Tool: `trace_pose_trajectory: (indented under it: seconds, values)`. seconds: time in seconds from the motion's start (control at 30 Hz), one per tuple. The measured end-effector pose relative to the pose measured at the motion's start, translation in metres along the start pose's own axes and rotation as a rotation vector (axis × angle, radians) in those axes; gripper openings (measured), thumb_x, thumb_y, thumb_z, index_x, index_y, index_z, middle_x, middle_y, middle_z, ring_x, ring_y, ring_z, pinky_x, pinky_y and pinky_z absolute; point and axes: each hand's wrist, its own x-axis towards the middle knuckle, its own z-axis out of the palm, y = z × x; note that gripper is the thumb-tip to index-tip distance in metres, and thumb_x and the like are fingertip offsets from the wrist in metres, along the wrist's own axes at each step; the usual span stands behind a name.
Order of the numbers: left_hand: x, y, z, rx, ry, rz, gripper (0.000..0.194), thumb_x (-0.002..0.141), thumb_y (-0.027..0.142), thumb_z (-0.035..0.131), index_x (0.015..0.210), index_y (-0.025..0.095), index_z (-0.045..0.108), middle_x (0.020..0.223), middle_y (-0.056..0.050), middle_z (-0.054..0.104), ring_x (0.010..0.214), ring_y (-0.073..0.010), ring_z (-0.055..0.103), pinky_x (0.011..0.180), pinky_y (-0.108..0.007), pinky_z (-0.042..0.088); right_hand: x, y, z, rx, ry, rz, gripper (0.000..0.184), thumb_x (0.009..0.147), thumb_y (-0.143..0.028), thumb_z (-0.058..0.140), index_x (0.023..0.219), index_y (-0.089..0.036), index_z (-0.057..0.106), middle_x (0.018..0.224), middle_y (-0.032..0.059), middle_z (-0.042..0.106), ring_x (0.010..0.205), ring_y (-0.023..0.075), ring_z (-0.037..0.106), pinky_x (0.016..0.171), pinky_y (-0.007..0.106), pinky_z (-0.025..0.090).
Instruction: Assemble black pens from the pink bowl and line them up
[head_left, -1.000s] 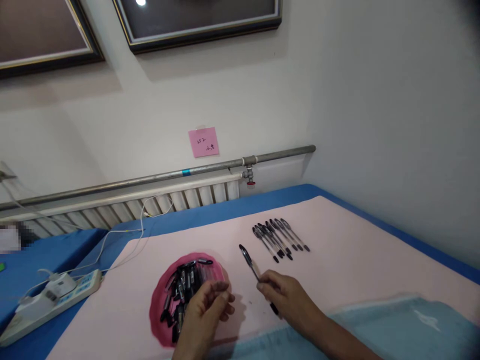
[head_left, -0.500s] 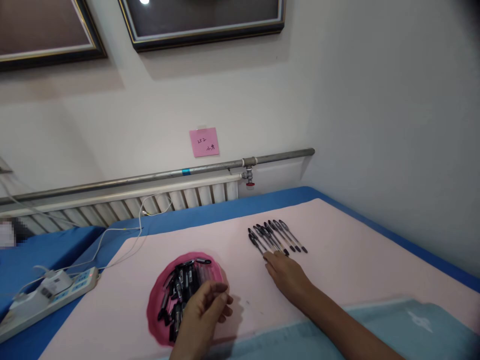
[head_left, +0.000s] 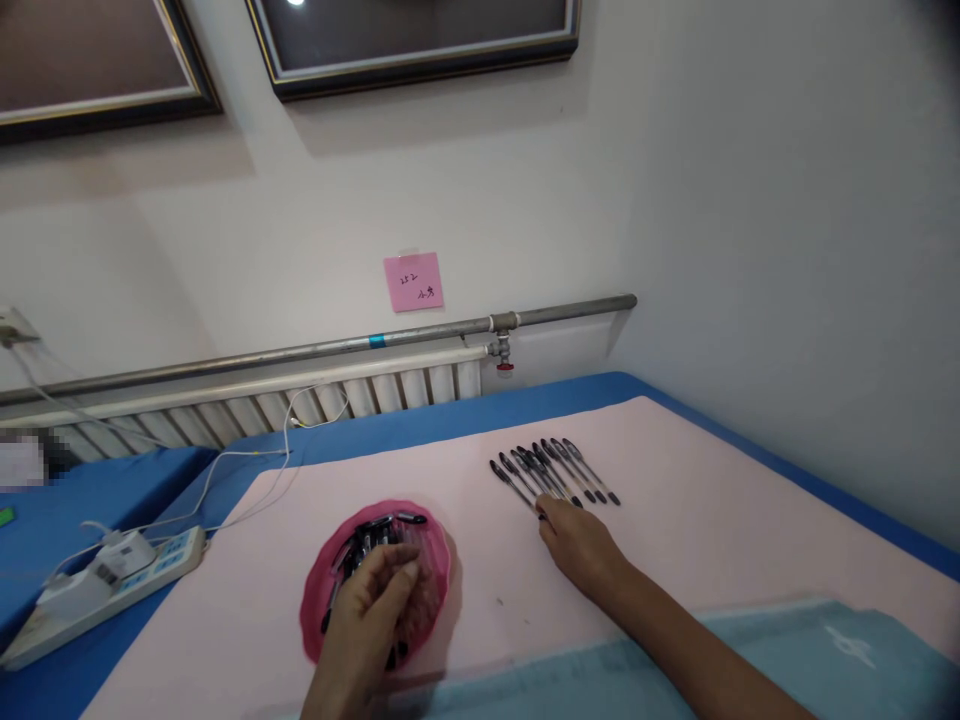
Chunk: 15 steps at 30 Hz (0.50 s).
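My left hand [head_left: 371, 600] is over the pink scalloped bowl [head_left: 309, 600], its fingers loosely curved and partly blurred. No pen shows clearly between them. Inside the bowl lie many black-capped pens [head_left: 367, 535], part of them covered by that hand. To the right, my right hand [head_left: 577, 540] rests on the pink sheet, fingertips closed on the lower end of the leftmost pen [head_left: 512, 481]. Beside that pen is a slanted row of several similar clear-barrelled pens [head_left: 559, 470], caps pointing away from me. A few of them overlap in the middle.
A pink sheet [head_left: 697, 510] covers the blue table [head_left: 465, 418]. A power strip [head_left: 169, 565] with plugs and white cables stands at left. Teal cloth [head_left: 750, 650] lies along the near edge. Behind are a radiator [head_left: 405, 390], a pipe [head_left: 315, 350] and the wall.
My left hand has moved left and further over the bowl. The leftmost pen has shifted slightly left, apart from the row, with my right hand still at its lower end.
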Motion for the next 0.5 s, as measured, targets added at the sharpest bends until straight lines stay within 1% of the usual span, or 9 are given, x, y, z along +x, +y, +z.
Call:
trace_pose_trajectory:
  seconds: [0.1,0.2,0.37,0.5]
  values:
    - [0.0019,0.0061,-0.0091,0.015,0.062,0.023,0.04,0.058,0.043,0.071,0.087,0.017,0.062,0.073,-0.002,0.066,0.057,-0.0128,0.057,0.051,-0.023,0.045,0.003,-0.001,0.0008,-0.006,-0.012,0.031,0.026,0.089,-0.028,0.053,0.112,-0.016,0.055,0.111,0.0064,0.059,0.091,0.0192,0.061,0.077,0.039,0.051]
    - [0.003,0.0081,-0.0121,0.029,0.09,0.059,0.041,0.059,0.044,0.07,0.088,0.016,0.062,0.077,-0.003,0.067,0.062,-0.0136,0.059,0.055,-0.024,0.048,0.0041,-0.0024,0.0022,-0.017,-0.021,0.054,0.026,0.089,-0.028,0.053,0.112,-0.017,0.055,0.112,0.0066,0.059,0.091,0.0194,0.061,0.077,0.039,0.051]
    - [0.0039,0.007,-0.0124,0.059,0.068,0.035,0.044,0.056,0.045,0.071,0.089,0.016,0.063,0.077,-0.005,0.067,0.061,-0.0152,0.059,0.051,-0.026,0.048,0.0055,-0.0029,0.0035,-0.027,-0.025,0.077,0.027,0.089,-0.028,0.053,0.113,-0.017,0.054,0.113,0.0068,0.058,0.093,0.0199,0.06,0.078,0.04,0.051]
    - [0.005,0.0063,-0.0135,0.083,0.063,0.059,0.042,0.057,0.044,0.07,0.087,0.016,0.064,0.078,-0.005,0.067,0.063,-0.0156,0.06,0.054,-0.025,0.048,0.0073,-0.0024,0.0039,-0.037,-0.024,0.089,0.027,0.089,-0.028,0.053,0.113,-0.017,0.054,0.114,0.0068,0.058,0.093,0.0199,0.06,0.078,0.04,0.051]
